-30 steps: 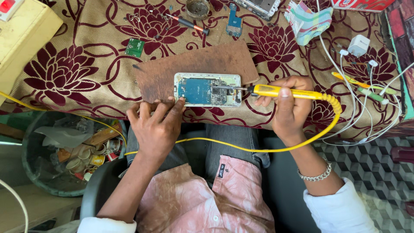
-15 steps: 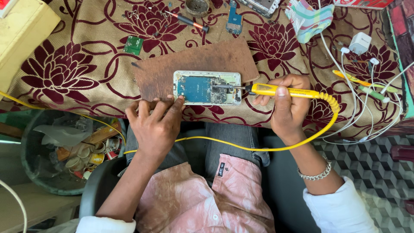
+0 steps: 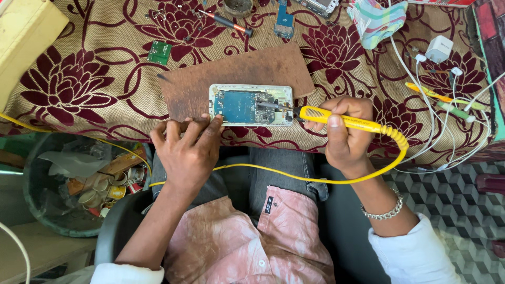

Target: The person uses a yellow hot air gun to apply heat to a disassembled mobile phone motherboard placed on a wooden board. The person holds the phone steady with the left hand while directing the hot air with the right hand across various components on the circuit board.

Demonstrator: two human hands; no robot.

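At the frame's centre, almost nothing has changed: my right hand (image 3: pixel 344 131) stays clamped on the yellow soldering iron (image 3: pixel 342 120), tip on the opened phone (image 3: pixel 251 104); my left hand (image 3: pixel 187 150), fingers spread, steadies the brown board (image 3: pixel 236 73).

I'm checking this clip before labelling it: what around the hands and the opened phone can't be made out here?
All in the head view:
- Soldering iron tip: whether it touches the opened phone board is too small to tell.
- Board components: too fine to identify.
- Left hand fingertips hide the wooden board edge beneath them.
- Right hand hides part of the iron's handle.
- Items at the top edge are cut off by the frame.
- Bin contents: jumbled, unclear.
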